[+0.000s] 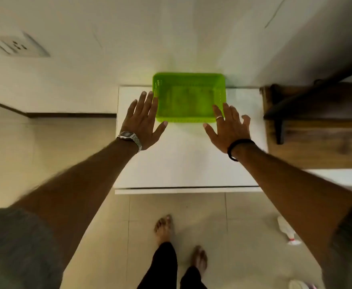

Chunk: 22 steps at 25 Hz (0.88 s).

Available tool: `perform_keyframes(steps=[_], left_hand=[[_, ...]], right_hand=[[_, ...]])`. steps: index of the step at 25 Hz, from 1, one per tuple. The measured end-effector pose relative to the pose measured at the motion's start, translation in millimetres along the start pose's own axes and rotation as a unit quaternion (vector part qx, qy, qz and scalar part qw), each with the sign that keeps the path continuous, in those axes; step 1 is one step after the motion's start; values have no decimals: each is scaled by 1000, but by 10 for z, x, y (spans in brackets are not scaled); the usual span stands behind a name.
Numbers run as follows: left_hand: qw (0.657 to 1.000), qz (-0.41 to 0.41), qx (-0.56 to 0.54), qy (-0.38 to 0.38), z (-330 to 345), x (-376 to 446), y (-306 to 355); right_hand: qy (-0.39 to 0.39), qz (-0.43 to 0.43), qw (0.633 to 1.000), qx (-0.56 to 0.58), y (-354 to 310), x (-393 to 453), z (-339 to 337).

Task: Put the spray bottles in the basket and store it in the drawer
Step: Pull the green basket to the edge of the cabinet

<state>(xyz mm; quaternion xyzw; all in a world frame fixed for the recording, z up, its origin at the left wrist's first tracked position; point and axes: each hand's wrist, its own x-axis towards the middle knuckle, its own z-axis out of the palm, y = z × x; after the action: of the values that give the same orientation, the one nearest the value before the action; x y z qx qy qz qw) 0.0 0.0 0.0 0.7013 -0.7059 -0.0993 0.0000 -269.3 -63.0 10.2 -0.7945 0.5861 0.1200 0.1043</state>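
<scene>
A bright green plastic basket (188, 97) stands on top of a white cabinet (183, 159), against the wall, with nothing inside it. My left hand (142, 122) is spread open just left of the basket's near left corner. My right hand (228, 126) is spread open at its near right corner, fingers over the rim. Neither hand holds anything. A white spray bottle (288, 231) lies on the floor at the lower right, partly hidden by my right forearm. Another white object (300, 285) shows at the bottom right edge.
A dark wooden shelf unit (316, 122) stands right of the cabinet. A wall socket (16, 45) sits at the upper left. A thin seam runs near the cabinet's front edge (187, 187). My bare feet (164, 228) stand on beige floor tiles.
</scene>
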Motion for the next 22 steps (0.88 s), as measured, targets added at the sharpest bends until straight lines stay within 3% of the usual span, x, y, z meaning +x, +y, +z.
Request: perform_keyframes(steps=[4,9,17,22], left_hand=[[997,26,39,-61,467,87,-61],[995,40,65,-63,468,79,-93],[992,81,93,-3,584,-1237,-235],[993,62,103,-21,606,-1449,-234]], right_hand=[[-42,-11,998,-42,-63,202,446],[-8,3,1000,12,-160,272,525],[-78,-30,995,59,-283,-779,727],[-103,-43,991,77,-310,-1026,847]])
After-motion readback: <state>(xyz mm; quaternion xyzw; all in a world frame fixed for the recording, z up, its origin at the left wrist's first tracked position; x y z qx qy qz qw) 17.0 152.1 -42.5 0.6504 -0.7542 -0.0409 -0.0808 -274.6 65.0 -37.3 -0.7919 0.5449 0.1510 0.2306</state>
